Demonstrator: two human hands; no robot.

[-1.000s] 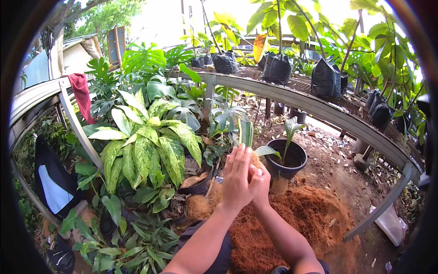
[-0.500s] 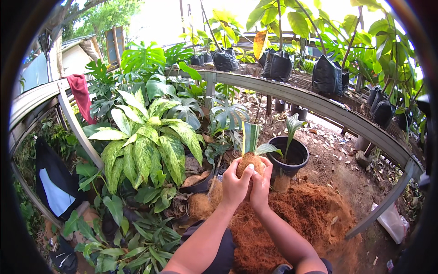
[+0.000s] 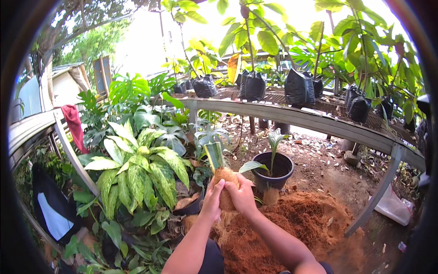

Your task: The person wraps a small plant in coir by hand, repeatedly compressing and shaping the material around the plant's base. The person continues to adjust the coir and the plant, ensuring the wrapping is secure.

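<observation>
Both my hands are closed round a brown ball of coconut fibre [image 3: 226,175]. A stiff green leaf with yellow edges [image 3: 214,156], like a snake plant cutting, stands out of its top, tilted slightly left. My left hand [image 3: 211,201] grips the ball's left side, thumb pressed on its front. The right hand [image 3: 242,196] wraps the other side, and the fibre shows between them. Right of my hands stands a black pot [image 3: 279,185] with a small leafy plant [image 3: 274,145]. Beneath my forearms, loose reddish-brown coir [image 3: 292,223] lies heaped on the ground.
A large variegated plant [image 3: 141,164] fills the left side. Behind, a curved metal-framed bench [image 3: 292,114] carries black bags of plants [image 3: 299,86]. A red cloth [image 3: 74,128] hangs on the left rail. A whitish plastic bag [image 3: 394,208] lies at the right.
My hands have shifted left with the fibre ball and now hold it more tilted, showing more of its length. The right hand has turned over its side. My view has tipped upward.
</observation>
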